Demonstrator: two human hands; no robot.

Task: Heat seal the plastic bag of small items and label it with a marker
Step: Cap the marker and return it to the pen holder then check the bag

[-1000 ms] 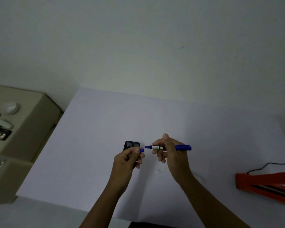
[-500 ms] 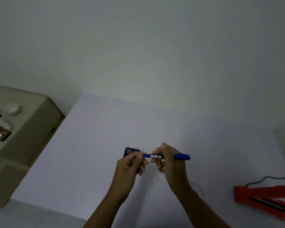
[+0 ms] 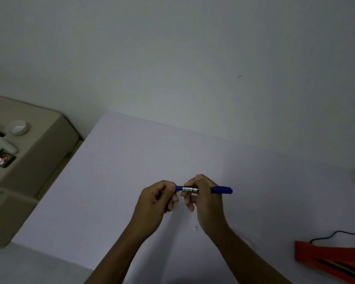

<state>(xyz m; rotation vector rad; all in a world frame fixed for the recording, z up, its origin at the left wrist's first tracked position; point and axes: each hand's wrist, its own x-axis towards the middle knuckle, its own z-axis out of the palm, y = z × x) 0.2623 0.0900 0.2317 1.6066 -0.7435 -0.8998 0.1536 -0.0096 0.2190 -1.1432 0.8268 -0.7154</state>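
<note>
A blue marker (image 3: 221, 190) lies level above the white table (image 3: 111, 181), held between both hands. My right hand (image 3: 207, 199) grips its barrel near the middle, and the blue rear end sticks out to the right. My left hand (image 3: 154, 201) is closed around the marker's left end, with thumb and fingers pinching the blue cap there. A small clear plastic bag (image 3: 196, 227) lies flat on the table just below my right wrist, faint and hard to make out. The orange heat sealer (image 3: 326, 257) sits at the table's lower right.
A black cable (image 3: 336, 233) runs from the sealer to the right edge. A beige cabinet (image 3: 39, 150) stands left of the table, with a phone (image 3: 1, 157), a white controller and a round white object on it. A plain wall rises behind.
One second ago the marker's tip was bare, pointing at the cap in my left hand. The two have come together. A black object behind my left hand is now hidden.
</note>
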